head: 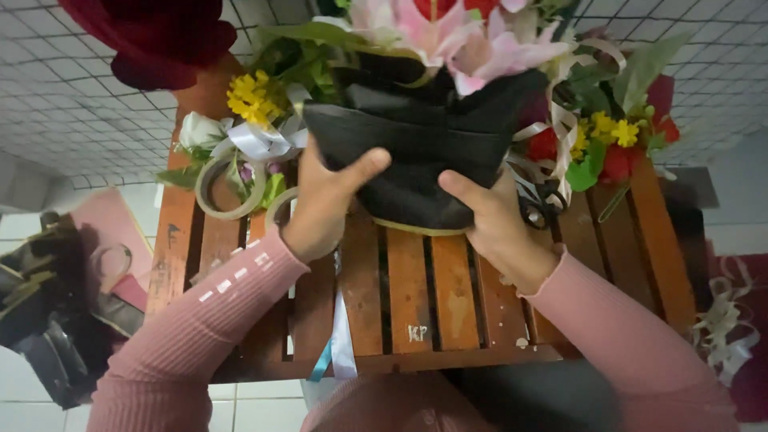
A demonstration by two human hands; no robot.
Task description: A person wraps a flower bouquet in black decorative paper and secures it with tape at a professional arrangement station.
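A bouquet wrapped in black paper (420, 148) stands on a slatted wooden table (416, 296), with pink lilies (456, 36) showing at its top. My left hand (324, 200) grips the wrap's left side, thumb across the front. My right hand (492, 216) holds its lower right side. Both arms wear pink ribbed sleeves.
Tape rolls (228, 188), white ribbon (260, 140), yellow flowers (252, 96) and a white rose (198, 128) lie at the left. Scissors (540, 200), red and yellow flowers (608, 144) sit at the right. A dark red bouquet (156, 36) is top left; a dark bag (48, 304) rests on the floor.
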